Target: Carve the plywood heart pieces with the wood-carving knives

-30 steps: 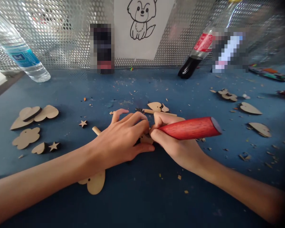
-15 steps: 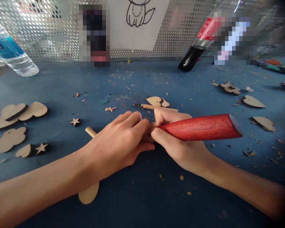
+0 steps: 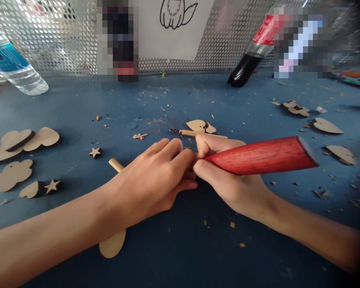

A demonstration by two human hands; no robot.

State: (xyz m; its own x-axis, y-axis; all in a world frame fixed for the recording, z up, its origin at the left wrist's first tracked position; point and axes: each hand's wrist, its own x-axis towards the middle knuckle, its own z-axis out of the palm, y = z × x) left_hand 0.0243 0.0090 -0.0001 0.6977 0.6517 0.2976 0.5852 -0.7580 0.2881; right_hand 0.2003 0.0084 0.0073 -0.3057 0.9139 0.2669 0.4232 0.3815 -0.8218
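My right hand point(image 3: 228, 176) is closed around a tool with a thick red wooden handle point(image 3: 264, 157), which points out to the right. Its working end is hidden between my fingers. Close against it, my left hand point(image 3: 165, 174) is curled with the fingers bent down. Whatever it holds lies almost wholly under the fingers and I cannot make it out. A thin wooden stick point(image 3: 116, 165) pokes out beyond my left wrist, and a rounded wooden piece point(image 3: 112, 244) shows below that forearm. Just past my hands lies a wooden-handled pen-like tool point(image 3: 192, 133) beside a wooden heart point(image 3: 196, 126).
On the blue table point(image 3: 180, 260), wooden cutouts sit at left: a flower shape point(image 3: 12, 175), a star point(image 3: 52, 186) and hearts point(image 3: 45, 137). More hearts point(image 3: 327, 125) and shavings point(image 3: 321, 193) lie at right. A water bottle point(image 3: 13, 60) and a cola bottle point(image 3: 246, 68) stand behind.
The red handle's butt end has shifted right and slightly up. Both hands have edged a little to the right, still close together. The view has tilted slightly.
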